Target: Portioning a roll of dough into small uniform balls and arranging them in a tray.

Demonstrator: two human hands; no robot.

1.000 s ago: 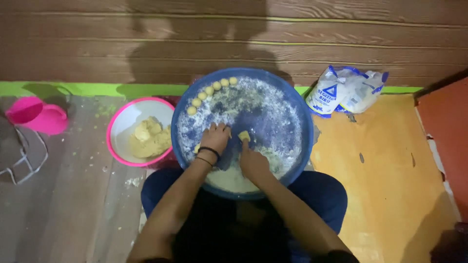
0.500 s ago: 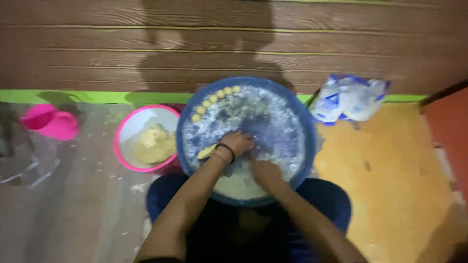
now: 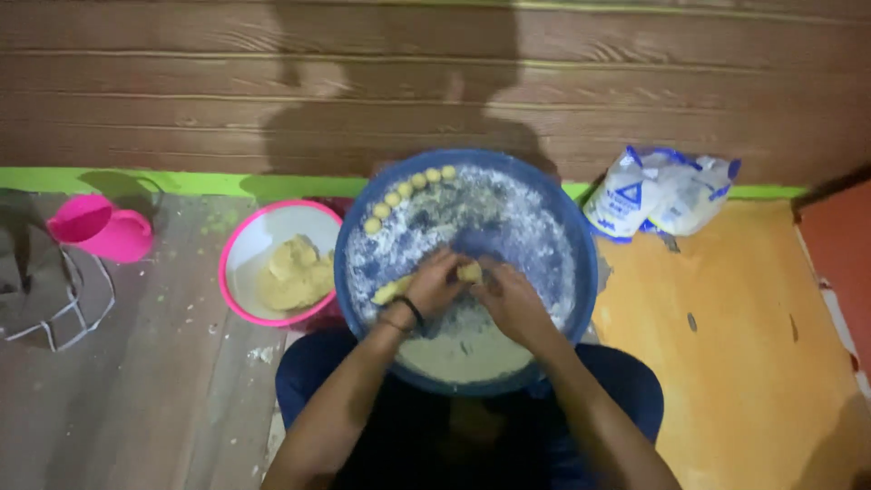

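Both hands, left hand (image 3: 434, 283) and right hand (image 3: 508, 298), pinch a small dough lump (image 3: 469, 271) over the floury blue tray (image 3: 581, 263). Left, a pink bowl (image 3: 238, 259) holds dough. A white-and-blue bag (image 3: 658, 192), maybe flour, lies right.

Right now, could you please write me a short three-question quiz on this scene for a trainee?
1. True or false: the small dough balls lie in a row along the far left rim of the blue basin.
2. What does the pink-rimmed bowl hold? A) water B) a lump of yellow dough C) flour only
3. What do the left hand and right hand meet on?

Key: 1 true; 2 B; 3 a small yellow dough piece, above the floured basin.
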